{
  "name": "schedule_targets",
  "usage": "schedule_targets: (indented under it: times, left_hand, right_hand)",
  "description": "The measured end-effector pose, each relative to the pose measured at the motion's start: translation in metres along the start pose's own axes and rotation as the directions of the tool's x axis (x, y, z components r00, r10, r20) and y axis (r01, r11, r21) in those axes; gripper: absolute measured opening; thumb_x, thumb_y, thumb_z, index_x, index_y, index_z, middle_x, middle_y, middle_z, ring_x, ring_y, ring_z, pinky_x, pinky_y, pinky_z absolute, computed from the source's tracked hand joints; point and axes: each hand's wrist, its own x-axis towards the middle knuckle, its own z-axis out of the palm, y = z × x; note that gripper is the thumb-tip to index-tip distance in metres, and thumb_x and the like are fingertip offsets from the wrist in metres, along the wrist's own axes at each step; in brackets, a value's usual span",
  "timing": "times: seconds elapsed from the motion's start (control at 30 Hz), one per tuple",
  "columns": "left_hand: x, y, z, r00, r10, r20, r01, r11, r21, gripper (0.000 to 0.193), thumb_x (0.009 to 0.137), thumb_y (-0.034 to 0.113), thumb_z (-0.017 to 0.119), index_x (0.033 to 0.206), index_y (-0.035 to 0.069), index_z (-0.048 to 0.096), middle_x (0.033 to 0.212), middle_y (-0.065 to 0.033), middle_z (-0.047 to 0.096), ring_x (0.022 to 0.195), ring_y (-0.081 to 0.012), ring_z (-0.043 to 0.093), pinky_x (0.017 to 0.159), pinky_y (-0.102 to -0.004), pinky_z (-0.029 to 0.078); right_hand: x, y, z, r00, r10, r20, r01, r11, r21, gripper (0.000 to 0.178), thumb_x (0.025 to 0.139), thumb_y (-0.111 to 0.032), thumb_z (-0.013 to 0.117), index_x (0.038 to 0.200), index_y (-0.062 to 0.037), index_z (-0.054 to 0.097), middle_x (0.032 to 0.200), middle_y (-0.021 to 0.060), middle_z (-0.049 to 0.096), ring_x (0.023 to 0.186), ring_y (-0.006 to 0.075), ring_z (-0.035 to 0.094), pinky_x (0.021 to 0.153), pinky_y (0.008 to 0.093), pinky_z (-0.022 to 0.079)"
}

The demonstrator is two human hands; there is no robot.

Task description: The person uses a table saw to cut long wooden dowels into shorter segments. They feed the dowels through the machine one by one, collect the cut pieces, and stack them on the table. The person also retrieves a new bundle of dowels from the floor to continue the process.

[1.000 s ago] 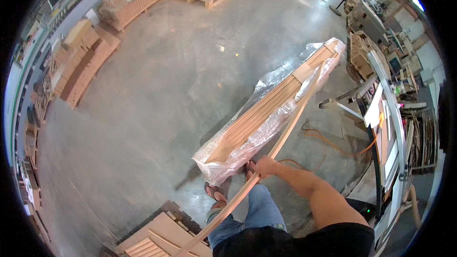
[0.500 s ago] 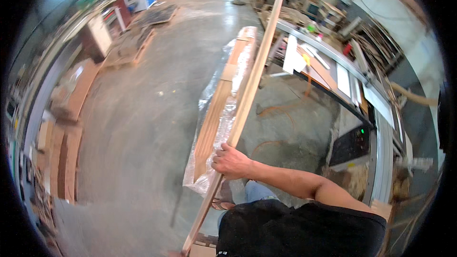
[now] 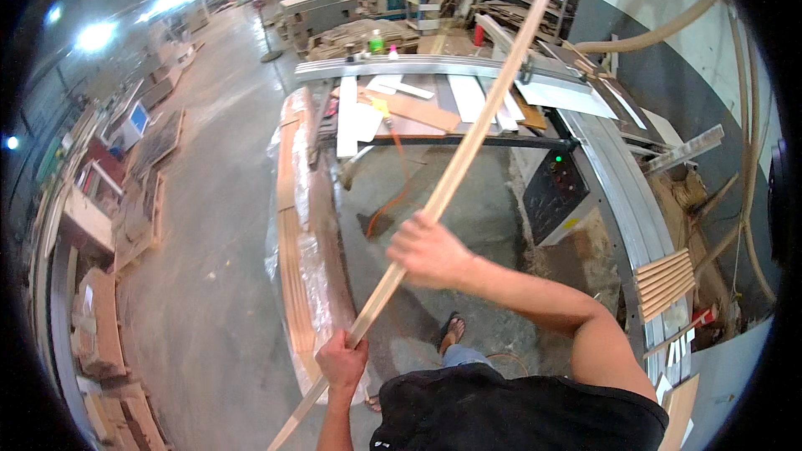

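A long, thin wooden strip [image 3: 468, 157] slants across the view from the lower left to the top right. My right hand [image 3: 430, 252] grips it near the middle, slightly smeared by motion. Lower down, my left hand [image 3: 342, 359] is wrapped round the same strip, whose near end sticks out beyond it. Beneath and to the left, a long bundle of wooden strips [image 3: 292, 276] lies on the floor, partly wrapped in clear plastic film [image 3: 322, 301].
A saw table with a metal rail [image 3: 434, 65] carries white panels [image 3: 468, 100] and brown boards. Its dark control box [image 3: 555, 192] shows a green light. Several short strips [image 3: 666, 282] rest on the rail at right. Wood stacks [image 3: 100, 326] line the left; an orange cord [image 3: 399, 184] hangs down.
The view has swung right toward the saw table. My left hand, barely visible at the lower edge before, now shows on the strip. The strip has swung rightward with both hands.
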Motion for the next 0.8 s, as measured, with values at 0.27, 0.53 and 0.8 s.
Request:
schedule_targets:
  times: [0.27, 0.53, 0.8]
  left_hand:
    - [0.073, 0.039, 0.056, 0.939, 0.326, 0.109, -0.34, 0.928, 0.151, 0.026, 0.065, 0.024, 0.078, 0.061, 0.011, 0.055, 0.055, -0.0126, 0.054, 0.051, -0.0335, 0.058, 0.048, -0.0443, 0.045]
    - [0.244, 0.05, 0.063, 0.857, 0.463, 0.225, -0.515, 0.785, 0.344, 0.025, 0.059, 0.017, 0.074, 0.062, 0.012, 0.05, 0.061, -0.0081, 0.054, 0.061, -0.0311, 0.058, 0.06, -0.0435, 0.042]
    - [0.469, 0.108, 0.167, 0.843, 0.526, 0.117, -0.527, 0.76, 0.382, 0.014, 0.066, 0.018, 0.069, 0.075, 0.011, 0.06, 0.076, -0.0085, 0.06, 0.084, -0.0285, 0.059, 0.085, -0.0435, 0.039]
  right_hand:
    - [-0.221, 0.257, -0.008, 0.894, 0.444, -0.056, -0.446, 0.876, -0.185, 0.036, 0.062, -0.027, 0.081, 0.085, -0.0095, 0.061, 0.089, 0.0095, 0.059, 0.095, 0.0319, 0.058, 0.097, 0.0495, 0.045]
    - [-0.358, 0.292, 0.019, 0.675, 0.724, -0.142, -0.737, 0.667, -0.107, 0.049, 0.07, -0.041, 0.086, 0.069, -0.0054, 0.052, 0.071, 0.0111, 0.049, 0.074, 0.0341, 0.052, 0.082, 0.0475, 0.044]
    - [-0.44, 0.398, 0.051, 0.572, 0.81, -0.126, -0.81, 0.534, -0.242, 0.021, 0.066, -0.003, 0.069, 0.07, -0.0021, 0.048, 0.069, 0.0148, 0.047, 0.07, 0.0361, 0.05, 0.065, 0.0465, 0.04]
